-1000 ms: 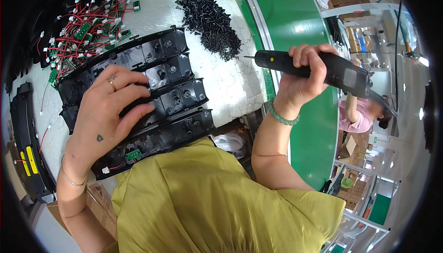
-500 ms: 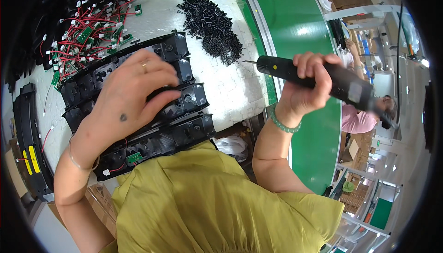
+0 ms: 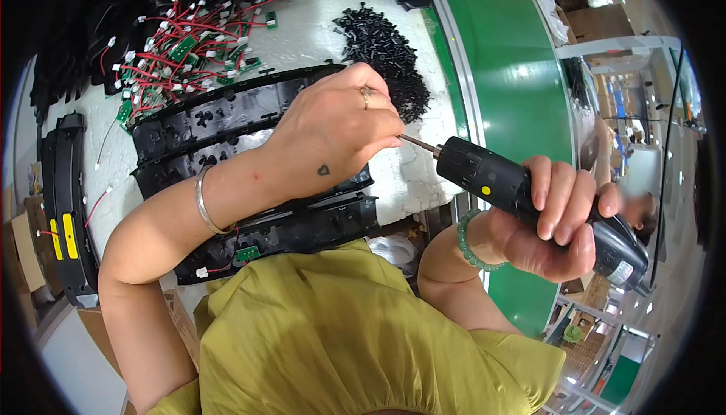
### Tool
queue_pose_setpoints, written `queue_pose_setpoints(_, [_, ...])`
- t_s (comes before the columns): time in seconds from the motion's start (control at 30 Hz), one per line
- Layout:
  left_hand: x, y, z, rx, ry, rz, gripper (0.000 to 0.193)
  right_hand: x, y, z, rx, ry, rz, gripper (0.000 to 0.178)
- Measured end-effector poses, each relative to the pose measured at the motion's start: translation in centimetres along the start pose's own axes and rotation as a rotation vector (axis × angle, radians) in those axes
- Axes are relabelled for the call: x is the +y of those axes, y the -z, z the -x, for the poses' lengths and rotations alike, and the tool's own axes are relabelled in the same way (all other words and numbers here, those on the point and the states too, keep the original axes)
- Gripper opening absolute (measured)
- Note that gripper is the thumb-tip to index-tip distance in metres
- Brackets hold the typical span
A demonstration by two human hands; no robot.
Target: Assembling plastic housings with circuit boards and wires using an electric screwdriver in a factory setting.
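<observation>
Gripping screwdriver (image 3: 488,175), right fingers (image 3: 561,195) curled, left fingers (image 3: 384,125) pinched at bit (image 3: 419,143)

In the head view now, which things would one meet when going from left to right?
Yellow-striped black part → wired circuit boards → left hand → screwdriver.
</observation>
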State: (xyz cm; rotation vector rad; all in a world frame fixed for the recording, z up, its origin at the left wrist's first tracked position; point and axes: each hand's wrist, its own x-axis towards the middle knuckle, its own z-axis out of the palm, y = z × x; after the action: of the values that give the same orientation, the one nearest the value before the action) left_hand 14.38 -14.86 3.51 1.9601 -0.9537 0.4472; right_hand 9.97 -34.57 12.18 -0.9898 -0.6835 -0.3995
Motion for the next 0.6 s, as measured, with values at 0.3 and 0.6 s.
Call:
queue_pose_setpoints(0.3, [0.1, 1.2, 1.1, 0.078, 0.102, 0.072, 0.013, 0.9, -0.8, -0.2, -0.054, 0.056, -0.065, 0.028])
queue_pose_setpoints(0.6, [-0.1, 1.8, 2.0, 0.067, -0.059, 0.018, 0.013, 0.9, -1.6, -0.5, -0.069, 0.026, -0.115, 0.028])
